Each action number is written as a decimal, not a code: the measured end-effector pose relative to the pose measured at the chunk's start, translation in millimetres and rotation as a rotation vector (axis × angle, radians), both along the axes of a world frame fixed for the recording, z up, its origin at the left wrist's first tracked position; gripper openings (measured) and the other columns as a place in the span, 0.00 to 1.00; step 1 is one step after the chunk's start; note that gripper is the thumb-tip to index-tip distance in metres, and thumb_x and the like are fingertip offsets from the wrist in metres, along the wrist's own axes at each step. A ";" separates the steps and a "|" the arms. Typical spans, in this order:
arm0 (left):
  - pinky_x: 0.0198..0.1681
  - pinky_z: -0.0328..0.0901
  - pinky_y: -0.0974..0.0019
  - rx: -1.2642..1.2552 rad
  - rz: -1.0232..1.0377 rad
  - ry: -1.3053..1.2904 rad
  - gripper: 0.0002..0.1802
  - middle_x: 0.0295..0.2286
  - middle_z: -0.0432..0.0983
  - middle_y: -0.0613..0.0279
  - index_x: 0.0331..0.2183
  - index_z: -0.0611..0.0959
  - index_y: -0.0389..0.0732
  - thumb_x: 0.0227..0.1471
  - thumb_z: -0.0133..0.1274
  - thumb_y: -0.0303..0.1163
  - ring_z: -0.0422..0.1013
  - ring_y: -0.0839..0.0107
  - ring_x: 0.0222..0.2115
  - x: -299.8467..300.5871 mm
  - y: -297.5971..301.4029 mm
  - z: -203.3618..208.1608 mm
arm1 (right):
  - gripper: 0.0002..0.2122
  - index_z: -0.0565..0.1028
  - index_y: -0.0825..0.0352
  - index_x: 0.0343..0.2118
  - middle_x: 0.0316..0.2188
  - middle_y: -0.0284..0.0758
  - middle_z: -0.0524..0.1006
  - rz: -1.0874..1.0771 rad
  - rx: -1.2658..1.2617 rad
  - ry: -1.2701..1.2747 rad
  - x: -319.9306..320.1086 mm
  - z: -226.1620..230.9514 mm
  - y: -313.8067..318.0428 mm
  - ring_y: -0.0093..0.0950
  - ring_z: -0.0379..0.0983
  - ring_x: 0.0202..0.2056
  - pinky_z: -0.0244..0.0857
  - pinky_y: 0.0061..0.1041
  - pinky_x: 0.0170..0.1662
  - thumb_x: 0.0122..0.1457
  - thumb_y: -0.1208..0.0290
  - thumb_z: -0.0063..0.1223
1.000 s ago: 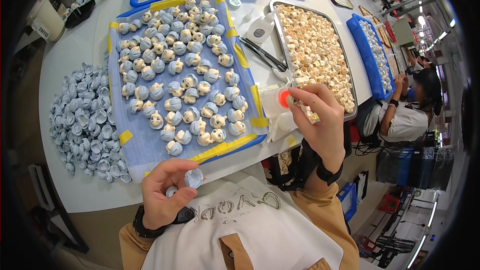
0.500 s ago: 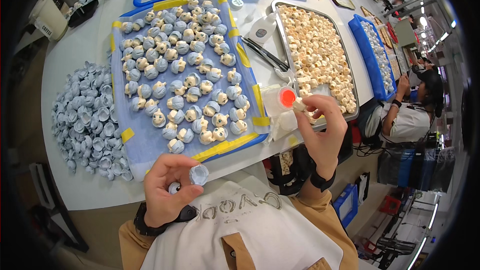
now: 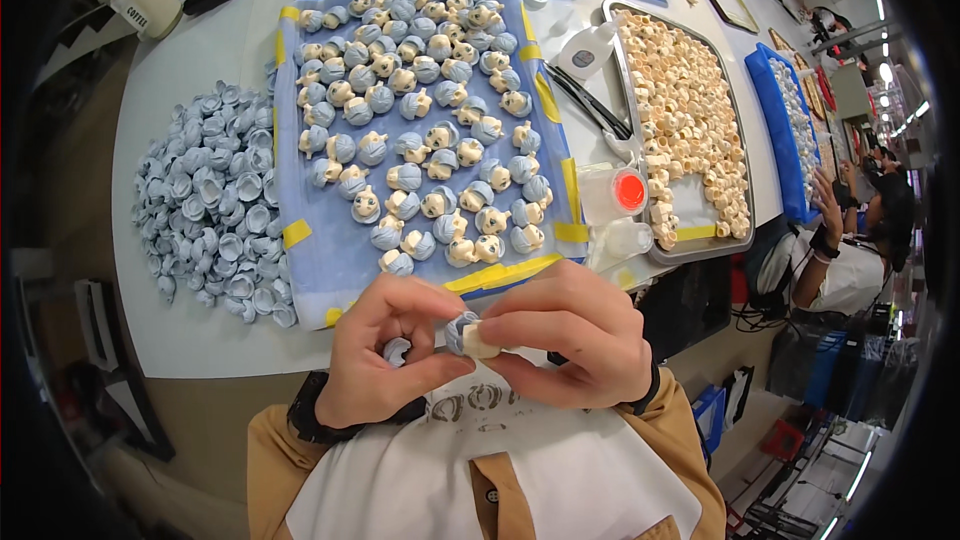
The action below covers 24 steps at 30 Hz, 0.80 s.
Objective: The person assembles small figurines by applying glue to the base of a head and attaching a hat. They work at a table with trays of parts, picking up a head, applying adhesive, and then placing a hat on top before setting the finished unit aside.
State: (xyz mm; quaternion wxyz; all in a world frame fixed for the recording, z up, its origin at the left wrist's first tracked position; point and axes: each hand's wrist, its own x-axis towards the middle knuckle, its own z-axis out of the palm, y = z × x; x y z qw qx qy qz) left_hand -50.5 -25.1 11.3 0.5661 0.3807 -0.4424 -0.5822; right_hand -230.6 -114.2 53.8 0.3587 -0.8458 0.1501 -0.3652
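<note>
In front of my apron, my left hand [image 3: 375, 360] pinches a small pale-blue doll hair shell [image 3: 458, 330] between thumb and index finger. Another blue shell [image 3: 397, 350] is tucked in its curled fingers. My right hand [image 3: 580, 335] grips a cream doll face piece [image 3: 482, 342], which meets the blue shell; how far the two fit together is hidden by fingers. Beyond my hands, many doll heads [image 3: 404, 177] with blue hair and cream faces lie on a blue-lined tray [image 3: 330, 230]. Loose cream pieces [image 3: 690, 90] fill part of a metal tray [image 3: 690, 202] to the right.
A heap of blue shells [image 3: 210, 190] covers the table's left side. Between the trays are a red-topped cup [image 3: 629, 190], a white bottle [image 3: 587, 50] and black tweezers [image 3: 590, 103]. A blue bin [image 3: 790, 140] stands farther right, near a co-worker [image 3: 850, 250].
My right hand has come from the metal tray's near edge to my left hand, bringing the cream piece against the blue shell. The view has shifted slightly, moving the table rightward in it.
</note>
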 end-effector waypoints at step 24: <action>0.20 0.57 0.81 0.434 -0.176 0.099 0.23 0.25 0.71 0.63 0.34 0.73 0.34 0.61 0.32 0.44 0.65 0.83 0.21 1.1 -0.2 11.7 | 0.20 0.74 0.73 0.37 0.30 0.36 0.72 0.023 -0.282 0.075 4.6 -9.2 1.1 0.26 0.67 0.22 0.63 0.23 0.24 0.35 0.78 0.55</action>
